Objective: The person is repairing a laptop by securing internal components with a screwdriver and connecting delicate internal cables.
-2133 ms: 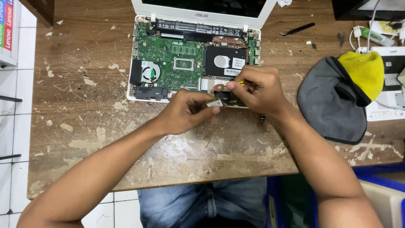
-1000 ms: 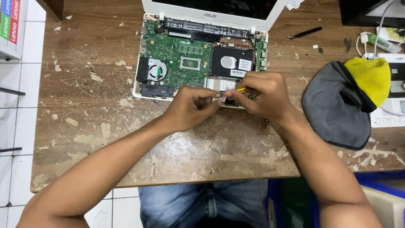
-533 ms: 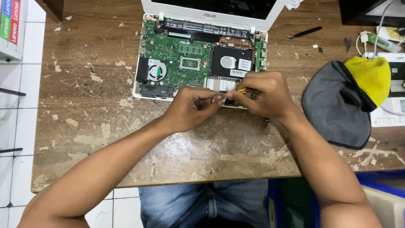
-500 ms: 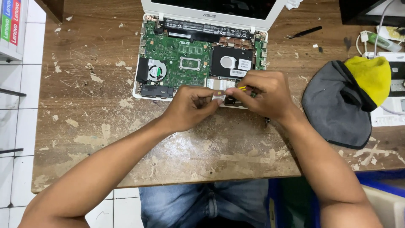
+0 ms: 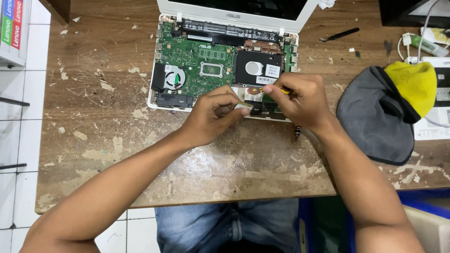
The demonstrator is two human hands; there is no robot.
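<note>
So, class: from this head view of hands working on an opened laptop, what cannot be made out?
- Tool in the right hand: only a yellow bit shows; fingers hide the rest.
- Small part pinched by the left hand: too small to identify.
- Laptop front edge: covered by both hands.
- Laptop screen: cut off by the top edge.

Repair workshop; scarred wooden bench [image 5: 93, 107], opened laptop [image 5: 220, 61], tweezers [image 5: 338, 34]

Scuffed wooden table [image 5: 93, 93] bears opened laptop [image 5: 197, 61], cap [image 5: 379, 117].
</note>
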